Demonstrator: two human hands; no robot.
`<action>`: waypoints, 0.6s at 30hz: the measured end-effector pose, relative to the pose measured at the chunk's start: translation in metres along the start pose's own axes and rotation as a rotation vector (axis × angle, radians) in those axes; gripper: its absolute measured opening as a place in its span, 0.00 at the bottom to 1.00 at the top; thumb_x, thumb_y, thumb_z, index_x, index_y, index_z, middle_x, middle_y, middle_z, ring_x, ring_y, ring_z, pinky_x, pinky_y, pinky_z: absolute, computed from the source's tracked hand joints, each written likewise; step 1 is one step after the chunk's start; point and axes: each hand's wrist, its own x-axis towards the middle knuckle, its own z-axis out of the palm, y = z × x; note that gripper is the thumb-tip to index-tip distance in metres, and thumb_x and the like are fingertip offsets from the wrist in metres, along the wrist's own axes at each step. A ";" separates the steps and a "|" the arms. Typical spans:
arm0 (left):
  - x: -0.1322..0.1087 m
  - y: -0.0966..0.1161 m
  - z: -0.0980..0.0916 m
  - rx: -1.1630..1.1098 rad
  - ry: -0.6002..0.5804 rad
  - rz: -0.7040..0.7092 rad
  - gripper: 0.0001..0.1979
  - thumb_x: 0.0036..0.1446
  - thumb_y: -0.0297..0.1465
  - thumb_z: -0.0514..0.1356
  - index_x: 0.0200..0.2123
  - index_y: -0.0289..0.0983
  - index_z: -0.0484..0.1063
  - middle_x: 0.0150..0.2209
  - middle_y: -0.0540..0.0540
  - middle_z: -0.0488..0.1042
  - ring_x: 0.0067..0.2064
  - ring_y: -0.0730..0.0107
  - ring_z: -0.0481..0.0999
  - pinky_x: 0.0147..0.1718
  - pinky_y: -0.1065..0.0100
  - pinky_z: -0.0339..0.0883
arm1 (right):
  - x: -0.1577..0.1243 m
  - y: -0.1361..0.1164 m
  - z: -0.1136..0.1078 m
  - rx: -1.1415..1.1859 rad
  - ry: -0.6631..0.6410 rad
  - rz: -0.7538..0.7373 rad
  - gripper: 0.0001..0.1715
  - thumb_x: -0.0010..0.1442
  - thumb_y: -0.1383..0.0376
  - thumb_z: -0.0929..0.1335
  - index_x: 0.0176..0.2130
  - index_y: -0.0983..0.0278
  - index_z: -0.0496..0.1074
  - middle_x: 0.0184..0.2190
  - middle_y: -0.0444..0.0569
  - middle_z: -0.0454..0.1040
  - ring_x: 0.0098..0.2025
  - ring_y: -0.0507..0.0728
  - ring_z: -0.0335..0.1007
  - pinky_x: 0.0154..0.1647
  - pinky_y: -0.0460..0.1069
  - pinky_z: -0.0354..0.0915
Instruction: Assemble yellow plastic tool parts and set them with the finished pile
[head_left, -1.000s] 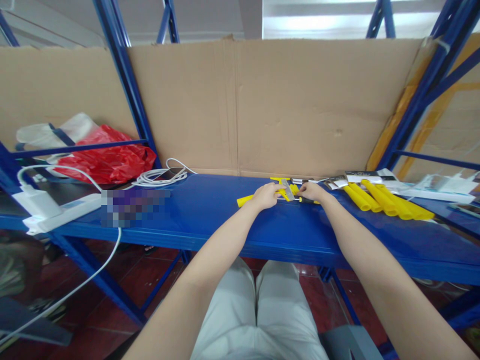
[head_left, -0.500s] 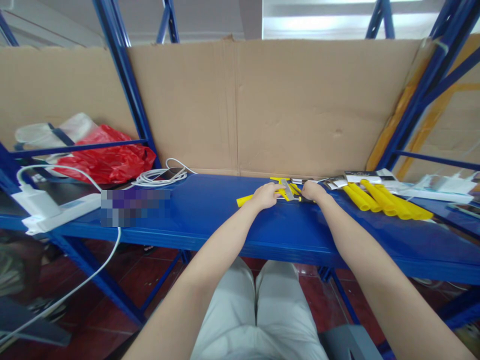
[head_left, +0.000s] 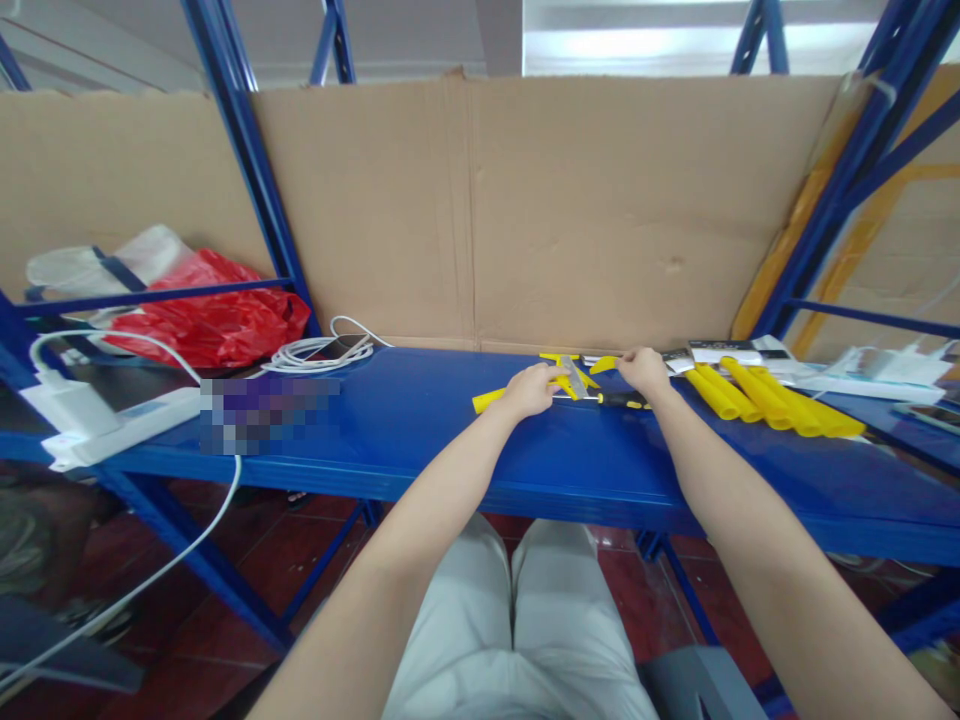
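My left hand (head_left: 531, 390) is closed around a yellow-handled scraper (head_left: 489, 402), whose tubular handle sticks out to the left of the fist. On its right side shows the head, with a grey metal plate (head_left: 574, 377) and yellow parts. In a pinch, my right hand (head_left: 643, 370) holds a small curved yellow piece (head_left: 604, 365) just right of that head. A screwdriver (head_left: 622, 400) with a black and yellow handle lies on the blue shelf (head_left: 420, 430) below my right hand, its shaft pointing left. More yellow and metal bits behind the scraper are too small to make out.
Several yellow tubes (head_left: 772, 400) lie to the right, before black-and-white packets (head_left: 724, 352). A white power strip (head_left: 870, 385) is beyond them. Leftward are a coiled white cable (head_left: 319, 355), a red plastic bag (head_left: 214, 310) and another power strip (head_left: 135, 425). Cardboard (head_left: 570, 210) walls the back.
My right hand has moved slightly right and up, away from the scraper head, with the small yellow piece in its fingers. The screwdriver handle is now uncovered. My left hand stays put.
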 end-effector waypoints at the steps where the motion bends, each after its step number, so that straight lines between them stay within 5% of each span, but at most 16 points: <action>1: 0.000 0.000 0.000 0.000 0.001 0.000 0.20 0.63 0.28 0.58 0.58 0.43 0.72 0.53 0.43 0.76 0.54 0.61 0.75 0.54 0.64 0.67 | -0.001 0.000 -0.002 0.024 0.028 0.005 0.18 0.59 0.66 0.65 0.43 0.69 0.80 0.41 0.62 0.80 0.48 0.64 0.76 0.46 0.50 0.68; 18: 0.001 -0.002 0.002 -0.005 0.012 0.007 0.20 0.63 0.29 0.58 0.58 0.43 0.72 0.52 0.43 0.76 0.54 0.60 0.75 0.55 0.62 0.67 | -0.010 -0.014 -0.008 0.114 0.115 -0.106 0.13 0.61 0.65 0.63 0.40 0.66 0.77 0.42 0.61 0.78 0.47 0.64 0.74 0.47 0.51 0.67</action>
